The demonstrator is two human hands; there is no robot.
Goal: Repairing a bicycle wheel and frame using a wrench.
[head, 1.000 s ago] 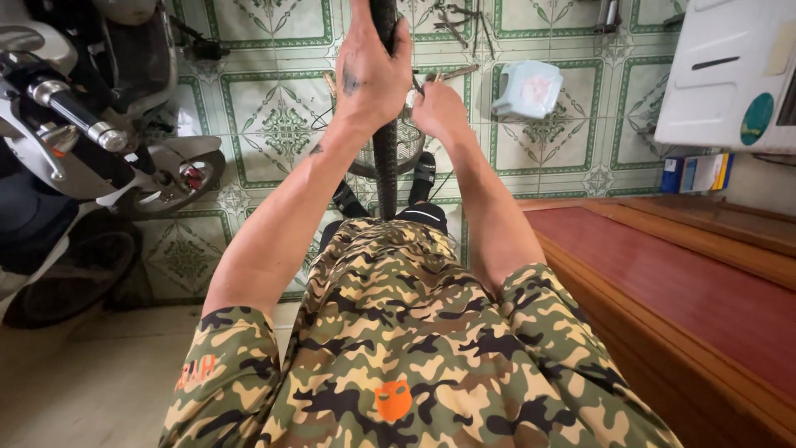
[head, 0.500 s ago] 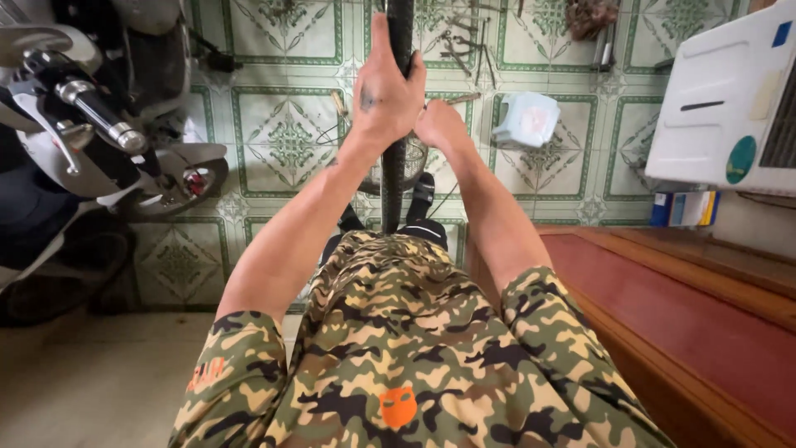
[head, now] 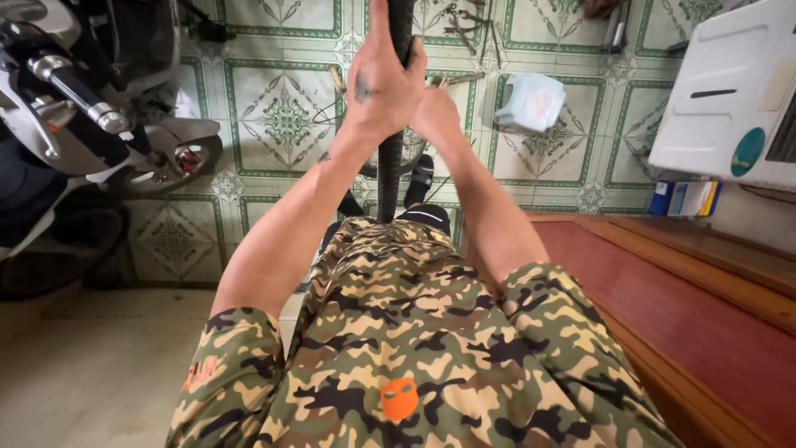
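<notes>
A black bicycle tyre stands upright, edge-on, between my knees in camouflage shorts. My left hand is wrapped around the tyre near its top, thumb on the right side. My right hand sits just behind and to the right of it, against the wheel. Its fingers are curled and partly hidden by the left hand, so what they hold is unclear. Thin spokes show beside the tyre below the hands. A black sandal rests on the tiled floor by the wheel's base.
A parked motorbike fills the left side. On the patterned floor tiles are a small pale blue plastic stool and scattered hand tools. A white appliance and a red wooden platform lie to the right.
Both hands stay on the tyre in nearly the same grip. The right hand has slid a little lower behind the left, and the view has tilted slightly.
</notes>
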